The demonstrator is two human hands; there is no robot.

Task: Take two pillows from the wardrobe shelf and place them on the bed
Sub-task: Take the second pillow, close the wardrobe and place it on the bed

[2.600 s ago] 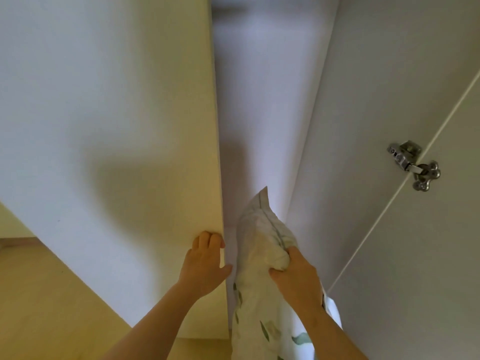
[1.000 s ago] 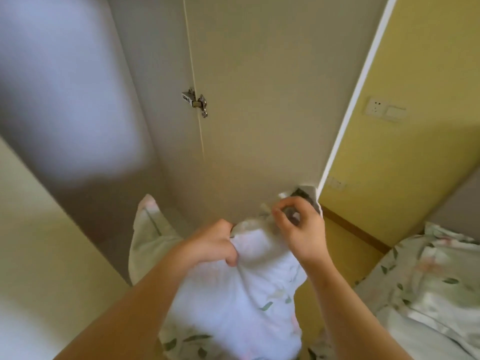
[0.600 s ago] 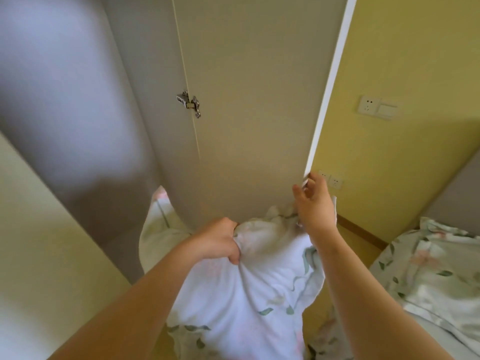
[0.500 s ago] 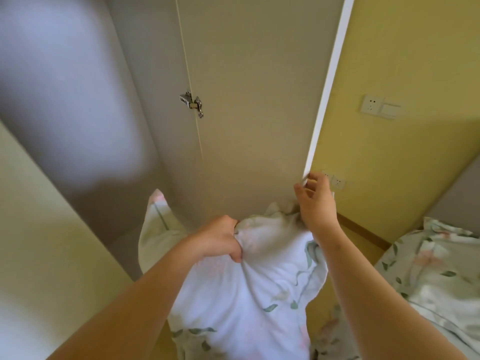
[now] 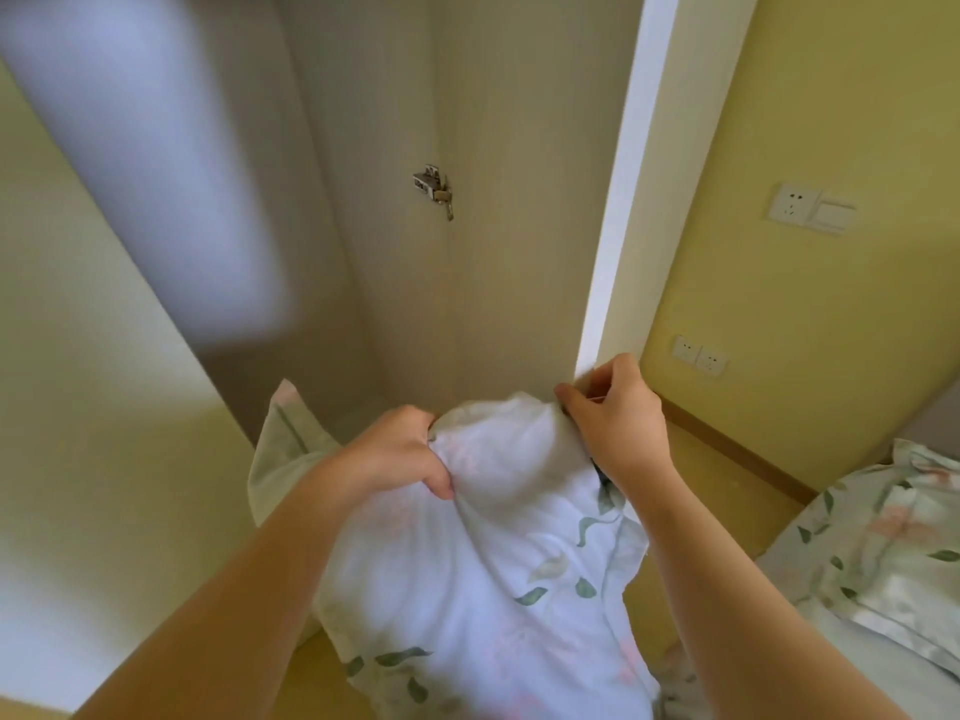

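Note:
A white pillow [image 5: 498, 563] with green leaf print hangs in front of me, and my left hand [image 5: 410, 454] grips a bunch of its top fabric. A pale green pillow corner [image 5: 283, 433] sticks out left of my left forearm; I cannot tell whether it is a second pillow. My right hand [image 5: 618, 413] is off the pillow, its fingers and thumb curled round the lower edge of the white wardrobe door [image 5: 618, 226]. The bed [image 5: 883, 543], with matching floral bedding, lies at the lower right.
The wardrobe interior [image 5: 374, 200] rises ahead, with a metal hinge [image 5: 434, 184] on its side panel. Another door panel [image 5: 78, 381] stands close on my left. The yellow wall [image 5: 810, 304] on the right carries sockets [image 5: 698, 356] and a switch [image 5: 810, 210].
My right hand let go of the pillow and took hold of the door edge. The door has since swung, showing more of its white edge. My left hand still grips the pillow.

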